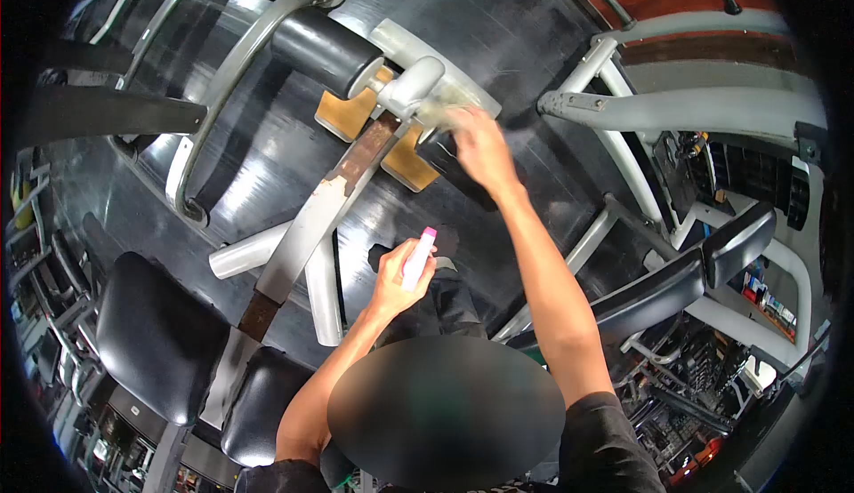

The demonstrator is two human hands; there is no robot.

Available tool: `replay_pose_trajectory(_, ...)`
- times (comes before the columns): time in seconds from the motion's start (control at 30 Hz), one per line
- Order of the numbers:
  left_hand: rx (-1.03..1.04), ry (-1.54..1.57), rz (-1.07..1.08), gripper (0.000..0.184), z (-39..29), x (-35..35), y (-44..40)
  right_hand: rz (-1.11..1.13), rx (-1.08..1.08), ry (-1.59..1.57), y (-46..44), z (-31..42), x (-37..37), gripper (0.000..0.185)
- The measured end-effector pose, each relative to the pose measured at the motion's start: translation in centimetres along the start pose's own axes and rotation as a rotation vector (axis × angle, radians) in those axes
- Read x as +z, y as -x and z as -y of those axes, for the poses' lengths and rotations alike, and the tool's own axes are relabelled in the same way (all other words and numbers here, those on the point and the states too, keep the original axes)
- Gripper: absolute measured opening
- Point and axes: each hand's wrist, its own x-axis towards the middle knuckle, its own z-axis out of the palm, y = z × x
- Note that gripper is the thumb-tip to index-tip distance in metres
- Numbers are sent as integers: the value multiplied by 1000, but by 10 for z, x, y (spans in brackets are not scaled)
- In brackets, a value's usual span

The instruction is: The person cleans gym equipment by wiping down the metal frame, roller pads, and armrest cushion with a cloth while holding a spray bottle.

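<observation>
My left hand point(396, 281) is closed around a slim white bottle point(414, 266) with a pink top, held upright-tilted above my feet. Reaching farther forward, my right hand point(481, 151) is smeared by motion and has a pale yellowish cloth point(442, 116) at its fingers. That cloth touches or lies right beside the grey end point(416, 82) of a gym bench's metal beam point(307, 222). A black roller pad point(325, 53) sticks out to the left of this end. Two tan foot plates point(411, 160) sit beneath it.
Black padded seats point(160, 337) are at the lower left. Bent metal rails point(240, 53) rise on the left. Another machine's grey frame point(685, 112) and a black bench pad point(654, 290) stand on the right. The floor point(498, 13) is dark and shiny.
</observation>
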Motion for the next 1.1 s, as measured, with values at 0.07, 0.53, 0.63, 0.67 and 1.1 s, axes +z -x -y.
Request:
replay_pose_trajectory(0.07, -6, -10, 4, 16, 0, 0, 1, 46, 56, 178, -1, 13, 19, 39)
replay_pose_trajectory(0.53, 10, 7, -12, 17, -4, 0, -2, 256, 401, 263, 76, -36, -78, 42)
replay_pose_trajectory(0.63, -1, -7, -17, 16, -9, 0, -2, 372, 672, 314, 49, -52, -76, 35)
replay_pose_trajectory(0.67, 25, -33, -5, 16, -10, 1, -2, 273, 689, 258, 42, -54, -70, 32)
replay_pose_trajectory(1.1, 45, -27, 30, 16, -3, 3, 1, 68, 190, 319, 115, 1, -45, 58)
